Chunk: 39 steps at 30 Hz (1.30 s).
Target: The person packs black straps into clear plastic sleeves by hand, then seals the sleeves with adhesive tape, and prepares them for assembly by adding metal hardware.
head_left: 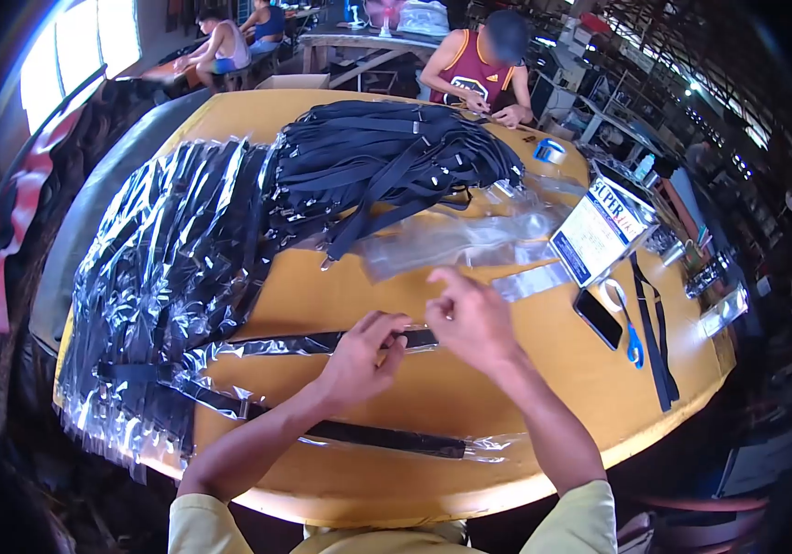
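Note:
A black strap in a clear plastic sleeve (294, 344) lies across the yellow tabletop in front of me. My left hand (359, 362) is closed, its thumb and fingers pinched round this strap. Just right of it and slightly higher, my right hand (474, 321) has its fingers curled in a pinch above the strap's right end; whatever they hold is too small to make out. Nearer to me, a second sleeved black strap (386, 438) passes beyond my left forearm, its clear plastic end pointing right.
Many bagged straps (165, 249) cover the left side; loose black straps (386, 148) are heaped behind. Empty plastic sleeves (460, 242) lie mid-table. At right are a printed box (599, 231), a phone (597, 319), blue-handled scissors (634, 346) and a tape roll (549, 151). A co-worker (483, 69) works opposite.

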{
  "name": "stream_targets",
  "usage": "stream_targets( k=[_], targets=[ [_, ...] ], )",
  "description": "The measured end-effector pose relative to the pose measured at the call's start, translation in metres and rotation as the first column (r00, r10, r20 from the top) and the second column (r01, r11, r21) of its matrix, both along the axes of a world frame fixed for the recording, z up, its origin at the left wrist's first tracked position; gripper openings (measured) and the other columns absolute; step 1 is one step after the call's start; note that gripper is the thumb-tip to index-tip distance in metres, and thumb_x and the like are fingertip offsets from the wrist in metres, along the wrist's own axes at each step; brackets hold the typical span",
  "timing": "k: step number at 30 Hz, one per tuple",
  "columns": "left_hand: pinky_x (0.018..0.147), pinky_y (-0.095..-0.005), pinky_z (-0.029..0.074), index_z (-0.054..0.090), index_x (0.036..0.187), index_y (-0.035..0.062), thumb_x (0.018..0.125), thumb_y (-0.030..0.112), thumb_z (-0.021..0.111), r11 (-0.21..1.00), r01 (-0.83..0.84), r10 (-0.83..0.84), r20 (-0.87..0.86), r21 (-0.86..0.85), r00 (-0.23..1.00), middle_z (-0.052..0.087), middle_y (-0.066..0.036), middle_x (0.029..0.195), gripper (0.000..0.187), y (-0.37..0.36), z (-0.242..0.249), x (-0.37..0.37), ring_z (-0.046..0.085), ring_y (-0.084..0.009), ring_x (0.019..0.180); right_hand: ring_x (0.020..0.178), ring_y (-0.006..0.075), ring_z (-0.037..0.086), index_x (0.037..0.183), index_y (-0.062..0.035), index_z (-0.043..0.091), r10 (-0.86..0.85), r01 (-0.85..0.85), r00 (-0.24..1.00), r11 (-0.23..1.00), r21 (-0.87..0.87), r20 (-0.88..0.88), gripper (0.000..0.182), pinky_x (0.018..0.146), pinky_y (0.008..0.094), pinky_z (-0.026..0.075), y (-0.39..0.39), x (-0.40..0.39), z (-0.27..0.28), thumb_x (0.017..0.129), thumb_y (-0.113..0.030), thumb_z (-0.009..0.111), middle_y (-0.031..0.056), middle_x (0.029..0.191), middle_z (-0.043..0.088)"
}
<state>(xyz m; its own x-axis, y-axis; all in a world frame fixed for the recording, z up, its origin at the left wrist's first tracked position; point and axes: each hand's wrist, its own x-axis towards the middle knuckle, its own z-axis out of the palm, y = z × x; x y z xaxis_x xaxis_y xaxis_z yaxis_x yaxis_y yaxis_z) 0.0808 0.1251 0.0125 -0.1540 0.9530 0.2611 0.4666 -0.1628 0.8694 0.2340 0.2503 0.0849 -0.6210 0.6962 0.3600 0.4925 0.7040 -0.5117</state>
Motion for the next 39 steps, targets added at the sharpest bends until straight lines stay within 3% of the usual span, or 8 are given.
stream_targets(
  k=[2,5,10,14,17,19,28,39],
  targets=[
    [0.093,-0.0333,0.054,0.058,0.133,-0.0009,0.092,0.005,0.064,0.999,-0.007,0.007,-0.012,-0.048,1.000,0.068,-0.015,0.117,0.042,0.003,-0.003,-0.008,0.069,-0.0269,0.105,0.084,0.0348,0.073,0.117,-0.0097,0.063,0.080,-0.058,0.986,0.988,-0.144,0.149,0.032,0.074,0.0452,0.057,-0.006,-0.020,-0.006,0.086,-0.016,0.067,0.0154,0.089,0.074],
    [0.094,-0.0315,0.054,0.055,0.134,-0.0021,0.091,0.008,0.064,0.984,0.142,-0.011,0.767,-0.105,0.641,0.067,-0.013,0.121,0.045,0.008,-0.010,-0.018,0.068,-0.0223,0.109,0.085,0.0281,0.072,0.124,-0.0077,0.060,0.246,-0.206,0.960,0.945,-0.256,0.136,0.037,0.076,0.0403,0.056,-0.009,-0.033,-0.026,0.089,-0.021,0.067,0.0140,0.091,0.073],
    [0.089,-0.0302,0.055,0.059,0.127,-0.0008,0.098,0.022,0.063,0.921,0.361,0.002,0.927,-0.148,0.375,0.070,-0.011,0.114,0.037,0.008,-0.008,-0.040,0.068,-0.0165,0.104,0.082,0.0138,0.063,0.131,-0.0031,0.056,0.379,-0.396,0.911,0.688,-0.608,-0.164,0.047,0.077,0.0317,0.054,0.009,-0.027,-0.045,0.100,-0.037,0.064,0.0067,0.087,0.066],
    [0.074,-0.0253,0.056,0.066,0.105,-0.0018,0.097,0.022,0.073,0.944,0.081,0.165,0.669,-0.321,0.724,0.073,-0.006,0.091,0.026,0.009,-0.010,-0.036,0.070,-0.0130,0.081,0.084,0.0119,0.062,0.133,-0.0051,0.050,0.302,-0.475,0.874,0.361,-0.802,-0.381,0.038,0.075,0.0314,0.055,0.014,-0.013,-0.051,0.109,-0.035,0.052,0.0056,0.092,0.063],
    [0.070,-0.0251,0.056,0.065,0.105,-0.0033,0.092,0.010,0.076,0.980,0.083,0.038,0.578,-0.183,0.815,0.073,-0.008,0.090,0.021,0.009,-0.019,-0.039,0.069,-0.0119,0.076,0.095,0.0183,0.065,0.132,-0.0027,0.052,0.289,-0.460,0.887,0.508,-0.728,-0.359,0.038,0.091,0.0379,0.054,0.007,0.000,-0.042,0.107,-0.031,0.055,0.0081,0.098,0.066],
    [0.068,-0.0274,0.056,0.064,0.106,-0.0030,0.090,0.006,0.076,0.980,-0.133,0.159,0.181,-0.148,0.971,0.073,-0.012,0.087,0.022,0.007,-0.003,-0.039,0.070,-0.0142,0.073,0.116,0.0294,0.062,0.138,-0.0004,0.051,0.374,-0.380,0.914,0.925,0.004,0.153,0.049,0.104,0.0477,0.048,0.000,0.015,-0.034,0.104,-0.035,0.057,0.0140,0.121,0.066],
    [0.078,-0.0413,0.055,0.066,0.104,0.0006,0.088,0.005,0.072,0.973,-0.137,0.214,-0.509,0.184,0.834,0.064,-0.013,0.102,0.018,-0.013,0.021,-0.032,0.067,-0.0322,0.086,0.155,0.0347,0.022,0.151,0.0046,0.040,0.323,-0.408,0.832,0.907,0.103,0.450,0.079,0.122,0.0585,0.026,-0.038,0.046,-0.072,0.100,-0.055,0.054,0.0174,0.166,0.028],
    [0.088,-0.0437,0.053,0.066,0.128,0.0055,0.080,0.000,0.071,0.988,0.130,-0.035,-0.700,0.083,0.713,0.056,-0.012,0.115,0.049,-0.048,0.009,-0.067,0.063,-0.0316,0.102,0.154,0.0384,0.024,0.153,0.0056,0.037,0.264,-0.334,0.873,0.937,0.106,0.411,0.083,0.121,0.0582,0.024,-0.051,0.036,-0.082,0.102,-0.059,0.048,0.0211,0.166,0.027]
  ],
)
